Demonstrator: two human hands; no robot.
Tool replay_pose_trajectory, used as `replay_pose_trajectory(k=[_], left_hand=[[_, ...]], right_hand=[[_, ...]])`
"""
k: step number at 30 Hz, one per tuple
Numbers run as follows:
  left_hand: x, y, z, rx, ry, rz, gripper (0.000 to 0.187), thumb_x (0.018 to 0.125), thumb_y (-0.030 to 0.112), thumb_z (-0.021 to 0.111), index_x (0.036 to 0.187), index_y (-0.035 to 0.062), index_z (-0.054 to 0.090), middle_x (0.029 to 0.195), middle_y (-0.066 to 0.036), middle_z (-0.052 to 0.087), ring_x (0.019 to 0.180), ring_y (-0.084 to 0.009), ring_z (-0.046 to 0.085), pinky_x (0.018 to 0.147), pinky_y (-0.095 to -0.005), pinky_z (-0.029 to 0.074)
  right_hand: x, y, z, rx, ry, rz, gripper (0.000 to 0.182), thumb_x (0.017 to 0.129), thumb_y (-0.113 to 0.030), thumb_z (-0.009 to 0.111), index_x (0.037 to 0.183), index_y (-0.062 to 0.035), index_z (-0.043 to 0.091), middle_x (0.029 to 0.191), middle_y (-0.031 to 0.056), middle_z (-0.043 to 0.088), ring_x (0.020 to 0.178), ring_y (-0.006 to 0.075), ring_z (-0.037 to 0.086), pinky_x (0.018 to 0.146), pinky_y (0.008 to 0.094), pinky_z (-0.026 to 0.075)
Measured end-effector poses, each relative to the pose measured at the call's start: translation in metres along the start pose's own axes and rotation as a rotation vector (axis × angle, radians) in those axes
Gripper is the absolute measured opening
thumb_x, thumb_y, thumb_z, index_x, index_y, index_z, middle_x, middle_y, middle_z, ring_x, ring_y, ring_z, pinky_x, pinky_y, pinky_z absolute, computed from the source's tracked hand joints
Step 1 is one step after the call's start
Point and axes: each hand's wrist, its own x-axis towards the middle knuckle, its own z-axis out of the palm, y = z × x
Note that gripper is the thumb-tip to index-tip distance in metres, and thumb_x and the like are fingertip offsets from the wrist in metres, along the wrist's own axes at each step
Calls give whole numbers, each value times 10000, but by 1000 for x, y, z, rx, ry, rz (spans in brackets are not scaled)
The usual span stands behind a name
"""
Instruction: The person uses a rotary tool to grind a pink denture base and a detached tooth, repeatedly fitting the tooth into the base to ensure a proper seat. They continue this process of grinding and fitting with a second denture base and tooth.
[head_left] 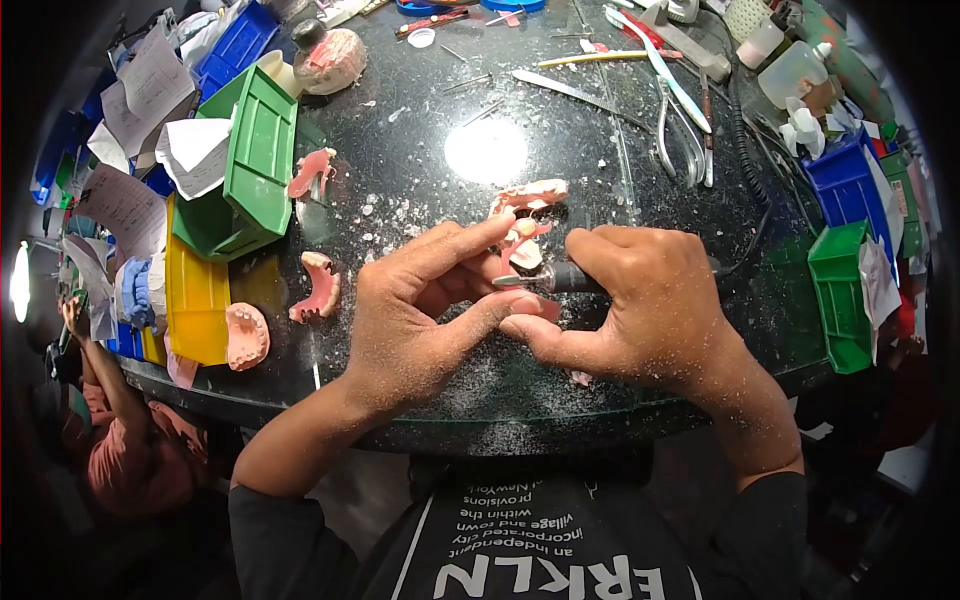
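Observation:
My left hand (415,295) pinches a pink partial denture (510,250) between thumb and fingers, over the dusty table. In my right hand (650,300) is a dark, corded rotary handpiece (577,278), gripped with its tip pointing left at the denture. The handpiece's working end overlaps the denture in this view. White dust coats both hands and wrists. Just beyond the fingers lies a pinkish dental model (535,193). Two more pink denture pieces, one upper (312,173) and one lower (318,288), rest to the left of my left hand.
Left stand a green bin (285,170) and a yellow bin (190,330), with papers and a dental cast (247,337) nearby. Pliers (664,135), a toothbrush (668,75) and a spatula-like tool (575,92) lie beyond. Another green bin (838,290) is right; another person (140,450) sits left.

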Motion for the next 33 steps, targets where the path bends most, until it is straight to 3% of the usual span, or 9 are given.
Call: replay_pose_trajectory(k=[13,17,21,24,27,31,32,33], left_hand=[[1,0,2,-8,-5,8,500,848,-104,670,1328,-29,550,1048,-116,607,942,-228,708,846,-286,587],[0,0,-1,-28,-10,7,502,846,-105,673,1327,-29,551,1034,-109,607,942,-227,707,843,-282,588],[1,-2,0,-26,-10,6,501,847,-99,676,1327,-27,552,1027,-103,603,937,-213,703,844,-275,585],[0,1,0,-17,-8,-20,500,850,-99,672,1329,-24,553,1029,-100,602,937,-202,700,848,-276,582],[2,-2,0,-33,-11,6,491,857,-93,667,1330,-21,554,1044,-104,612,937,-200,699,853,-286,579],[4,8,-1,-111,-78,-19,485,870,-68,669,1337,-26,545,1092,-126,633,934,-213,704,863,-310,576],[4,12,0,-142,-100,-38,487,872,-60,670,1341,-28,540,1103,-132,637,932,-216,705,865,-316,576],[4,14,1,-216,-104,-92,502,875,-49,674,1352,-40,520,1103,-143,644,919,-221,707,865,-327,577]], right_hand=[[-1,-1,1,5,-51,20,557,686,-552,789,741,-44,565,642,108,571,555,281,615,530,392,485],[4,-1,-3,19,93,-16,622,747,-639,701,686,-31,580,573,110,583,506,255,630,487,386,501],[0,-3,-2,-3,2,-24,606,757,-640,693,705,-43,603,575,114,591,510,254,634,488,386,504],[2,0,-3,17,59,-16,518,730,-515,773,707,-35,580,588,102,551,523,264,609,491,391,467],[-1,0,-1,-25,-13,-54,592,777,-631,693,776,-42,640,589,104,600,498,219,626,480,372,496],[8,0,-24,500,84,85,452,748,-419,793,905,-20,647,598,-17,510,517,50,444,472,229,336],[8,-3,-27,469,128,62,354,788,-313,769,955,-21,659,633,2,563,543,43,479,493,223,362],[8,-2,-25,474,119,53,309,788,-261,765,938,-17,648,724,66,632,609,137,595,540,274,447]])
